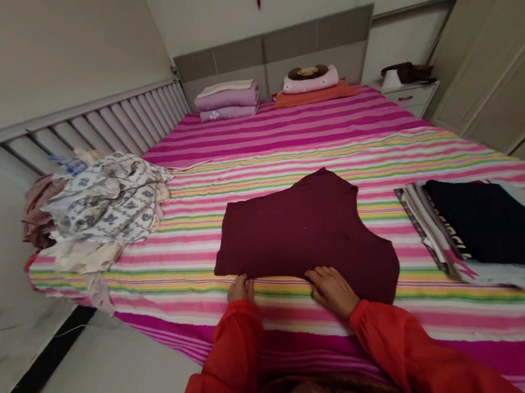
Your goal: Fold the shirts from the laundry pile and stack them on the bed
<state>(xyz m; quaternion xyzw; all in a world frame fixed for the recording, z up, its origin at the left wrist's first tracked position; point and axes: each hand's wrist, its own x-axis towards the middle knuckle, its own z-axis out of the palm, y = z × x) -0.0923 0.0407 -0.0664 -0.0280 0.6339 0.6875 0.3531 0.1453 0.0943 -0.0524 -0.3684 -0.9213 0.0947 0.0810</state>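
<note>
A dark maroon sleeveless top (298, 227) lies spread sideways on the striped bed, its body to the left and its neck and armhole end to the right. At its near left corner, my left hand (240, 290) pinches the edge between thumb and fingers. Further right along that same edge is my right hand (334, 291), fingers bent over the fabric; its thumb is partly hidden. The cloth looks mostly flat, with slight creases near the right armhole.
To the right lies a stack of folded clothes (505, 221), a black one on top. A loose heap of clothes (110, 196) sits at the left by the white rail (91, 121). Folded bedding (228, 99) and a pink pillow (311, 81) rest at the headboard (296, 41).
</note>
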